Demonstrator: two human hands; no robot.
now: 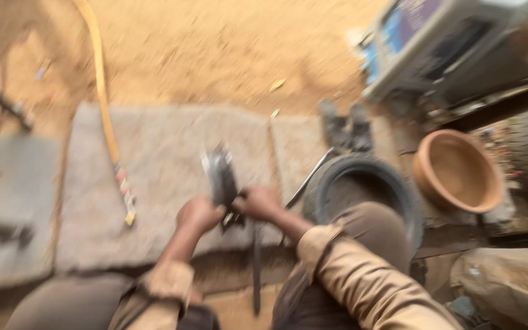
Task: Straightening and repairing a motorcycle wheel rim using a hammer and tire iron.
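Observation:
The view is blurred by motion. My left hand (198,214) and my right hand (259,203) are both closed around a dark, flat piece of rubber or metal (221,178) that sticks up between them over a grey stone slab (154,177). Exactly what the piece is cannot be made out. A long thin dark bar (256,269) runs down from under my hands toward my legs. Both sleeves are tan.
A black tyre (362,183) lies by my right knee, with a metal rod (307,180) leaning on it. An orange-brown bowl (456,171) sits to the right. A yellow hose (102,79) crosses the sandy ground. A grey and blue machine (435,43) stands top right.

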